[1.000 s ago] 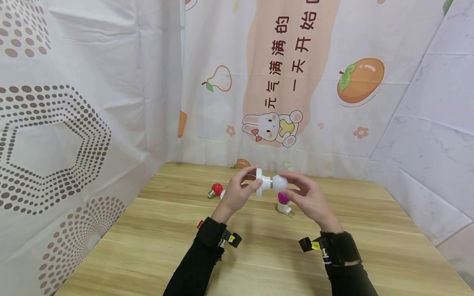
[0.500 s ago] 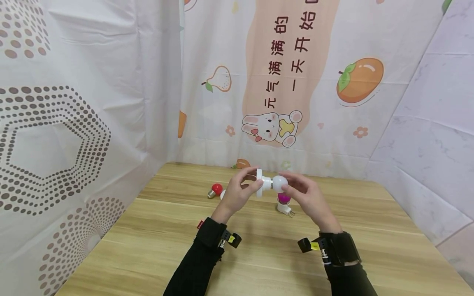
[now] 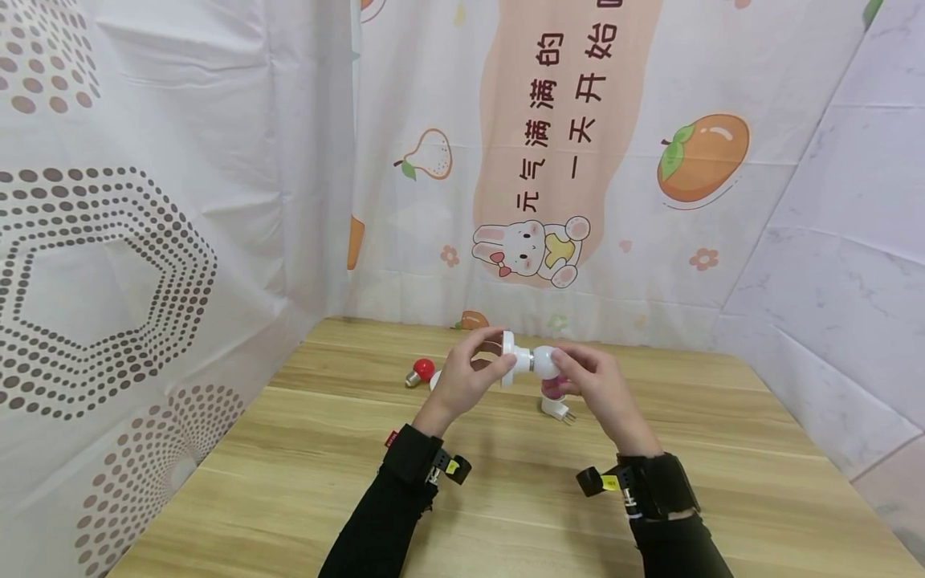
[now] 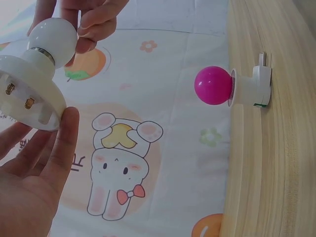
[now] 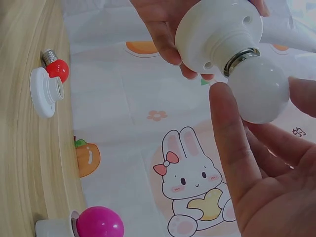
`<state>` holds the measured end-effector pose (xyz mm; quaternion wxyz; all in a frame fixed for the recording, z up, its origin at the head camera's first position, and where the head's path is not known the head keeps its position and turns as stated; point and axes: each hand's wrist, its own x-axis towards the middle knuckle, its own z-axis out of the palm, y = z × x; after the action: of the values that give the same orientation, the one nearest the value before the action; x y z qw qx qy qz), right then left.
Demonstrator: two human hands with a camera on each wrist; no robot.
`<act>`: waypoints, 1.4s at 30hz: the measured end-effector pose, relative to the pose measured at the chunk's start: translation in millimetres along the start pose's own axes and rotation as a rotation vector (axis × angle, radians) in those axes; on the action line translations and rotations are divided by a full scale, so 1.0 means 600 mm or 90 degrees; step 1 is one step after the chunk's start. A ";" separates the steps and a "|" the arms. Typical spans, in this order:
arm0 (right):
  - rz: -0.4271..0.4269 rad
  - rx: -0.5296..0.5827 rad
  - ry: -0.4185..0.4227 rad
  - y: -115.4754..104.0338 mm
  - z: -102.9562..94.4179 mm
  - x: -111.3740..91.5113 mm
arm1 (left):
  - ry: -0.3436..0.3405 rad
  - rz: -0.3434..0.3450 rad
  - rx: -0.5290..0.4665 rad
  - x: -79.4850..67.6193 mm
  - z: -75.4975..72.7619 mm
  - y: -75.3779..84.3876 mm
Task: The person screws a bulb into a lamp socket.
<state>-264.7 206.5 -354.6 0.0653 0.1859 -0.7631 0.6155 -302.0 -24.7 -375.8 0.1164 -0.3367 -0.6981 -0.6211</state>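
Raised over the table, my left hand (image 3: 458,381) grips a white round-based lamp holder (image 3: 509,361) by its wide flange, lying on its side with the socket facing right. A white light bulb (image 4: 54,42) sits with its metal base partly inside that socket; a silver ring of it (image 5: 241,61) shows at the mouth. Around the bulb's globe, my right hand (image 3: 600,389) pinches with thumb and fingers. In the left wrist view, brass contacts (image 4: 29,102) show in the holder's open back.
A magenta bulb (image 4: 213,85) stands in a white plug adapter (image 4: 247,89) on the wooden table (image 3: 325,449), behind the right hand. Left of the hands lie a red bulb (image 3: 423,368) and a second white lamp holder (image 5: 42,93). Printed curtains (image 3: 419,225) border the table.
My right hand has rolled on the bulb: its thumb has moved up across the globe while the other fingers came down below it. The left hand keeps the holder nearly still.
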 end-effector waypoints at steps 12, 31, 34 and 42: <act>0.057 0.030 0.029 -0.004 0.009 0.003 | -0.010 -0.005 0.013 0.001 0.001 0.001; -0.171 -0.003 -0.048 -0.002 -0.008 -0.003 | 0.004 -0.019 -0.004 0.000 -0.002 0.005; -0.191 0.002 -0.061 -0.001 -0.008 -0.004 | 0.004 -0.022 -0.001 0.000 -0.002 0.003; -0.188 -0.042 -0.050 0.001 -0.005 -0.002 | 0.001 -0.016 -0.011 0.000 -0.002 0.002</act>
<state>-263.9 209.6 -354.8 0.1314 0.3178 -0.7494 0.5658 -301.4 -26.1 -374.7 0.1061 -0.3287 -0.6969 -0.6285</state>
